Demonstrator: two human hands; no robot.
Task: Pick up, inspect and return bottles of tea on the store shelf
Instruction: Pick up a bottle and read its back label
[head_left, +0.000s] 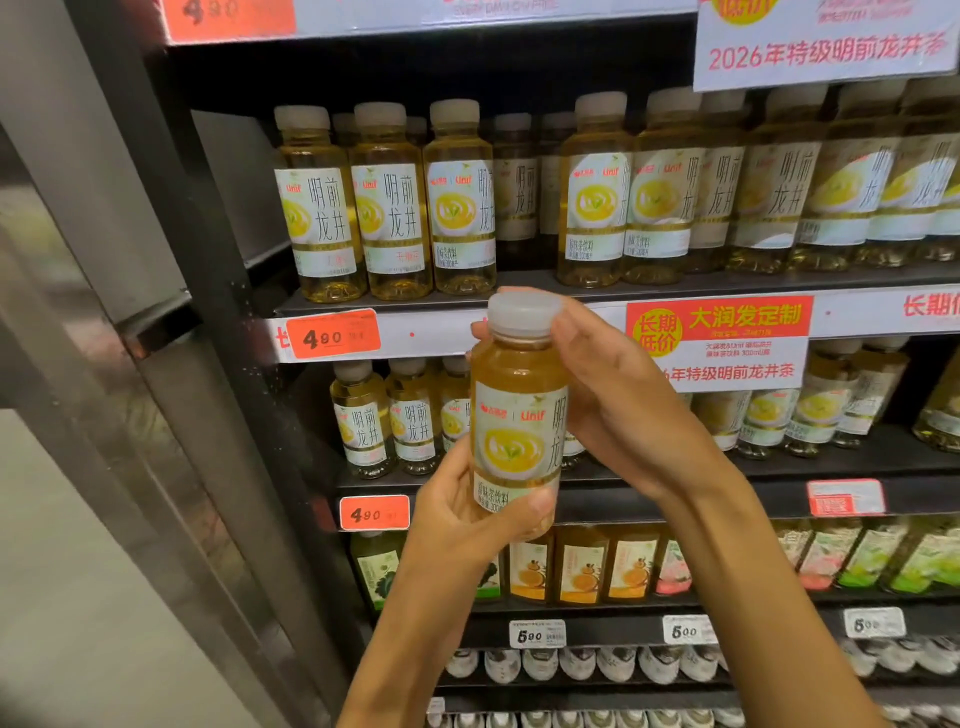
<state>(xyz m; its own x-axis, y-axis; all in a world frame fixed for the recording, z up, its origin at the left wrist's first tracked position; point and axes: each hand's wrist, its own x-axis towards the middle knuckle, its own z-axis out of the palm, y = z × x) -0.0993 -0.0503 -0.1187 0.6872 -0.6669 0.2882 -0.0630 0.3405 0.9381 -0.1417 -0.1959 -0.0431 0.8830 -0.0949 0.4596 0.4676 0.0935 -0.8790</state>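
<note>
1. Shelf (675, 283) stocked with rows of tea bottles (387, 200); orange price tag (335, 334) on its edge.
2. Held bottle (517, 415) upright before the shelf; left hand (467, 512) wraps its base.
3. Right hand (618, 410) pinches the white cap (522, 312).

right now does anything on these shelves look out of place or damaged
Nothing looks damaged or spilled. The one oddity is a gap in the front row of the upper shelf. The tea bottle gripped by the left hand and right hand looks intact, cap on.
</note>
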